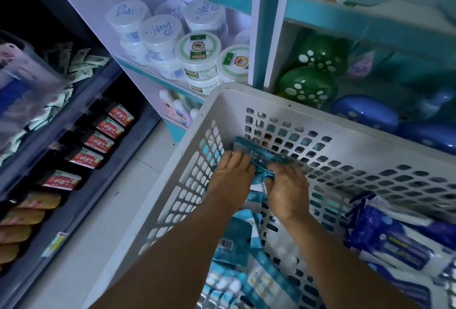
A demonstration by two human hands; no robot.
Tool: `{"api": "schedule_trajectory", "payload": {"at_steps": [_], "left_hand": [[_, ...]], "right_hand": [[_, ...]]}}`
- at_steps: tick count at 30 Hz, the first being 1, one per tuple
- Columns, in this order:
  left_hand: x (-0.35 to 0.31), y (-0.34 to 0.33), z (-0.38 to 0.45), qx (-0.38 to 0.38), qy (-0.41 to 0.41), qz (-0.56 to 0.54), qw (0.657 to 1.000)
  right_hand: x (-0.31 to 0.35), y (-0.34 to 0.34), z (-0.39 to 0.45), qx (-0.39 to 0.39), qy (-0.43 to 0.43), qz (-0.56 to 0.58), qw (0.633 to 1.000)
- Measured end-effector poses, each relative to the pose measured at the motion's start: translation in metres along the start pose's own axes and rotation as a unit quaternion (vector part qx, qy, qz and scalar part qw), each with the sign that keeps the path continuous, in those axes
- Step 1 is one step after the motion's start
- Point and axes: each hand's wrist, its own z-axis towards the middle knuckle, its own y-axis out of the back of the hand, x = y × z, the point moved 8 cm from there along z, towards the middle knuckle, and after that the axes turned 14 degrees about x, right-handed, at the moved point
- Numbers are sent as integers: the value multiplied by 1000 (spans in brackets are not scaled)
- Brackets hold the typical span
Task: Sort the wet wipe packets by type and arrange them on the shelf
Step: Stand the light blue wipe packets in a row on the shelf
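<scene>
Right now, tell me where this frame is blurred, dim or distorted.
Head view: wide-angle bending curves the shelf posts and basket rim; motion blur smears the clear bin at left and the teal packets both hands, left hand and right hand, are holding; the upper-left corner is nearly black; a bluish cast tints everything.

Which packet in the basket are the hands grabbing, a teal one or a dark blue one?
A teal packet, gripped by both hands against the basket far wall; the dark blue packets lie untouched at right.
</scene>
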Motion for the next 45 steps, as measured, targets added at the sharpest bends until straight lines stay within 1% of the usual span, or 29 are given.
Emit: {"api": "schedule_trajectory", "payload": {"at_steps": [2,5,10,13,15,17,21,26,30,32,39,43,45], "left_hand": [[-1,0,-1,5,-4,-1,1000],[-2,-1,-4,27,-10,3,1000],[5,11,-16,29,-1,-15,999],[9,25,-29,17,23,-94,995],[16,37,-41,12,56,-167,984],[23,54,-56,0,75,-210,975],[42,102,-99,-41,80,-292,952],[85,161,-170,-135,92,-364,917],[133,191,-235,-191,123,-393,891],[159,200,-272,-218,142,-409,875],[261,206,-416,-312,227,-399,832],[317,192,-510,-340,275,-376,817],[343,183,-559,-357,300,-371,803]], "right_hand": [[-4,-2,-1,26,-6,40,999],[-21,-5,-4,41,-46,81,995],[-39,0,-23,18,-64,216,974],[-40,19,-38,33,-98,268,958],[-34,40,-50,25,-89,273,958],[-26,62,-62,8,-78,291,954],[4,109,-80,-13,-52,322,945],[71,179,-104,-22,18,310,950],[146,229,-125,-38,106,296,948],[184,243,-135,-35,137,308,941],[341,253,-174,-1,227,302,926],[444,253,-218,-2,300,277,913],[494,250,-244,5,329,267,906]]}}
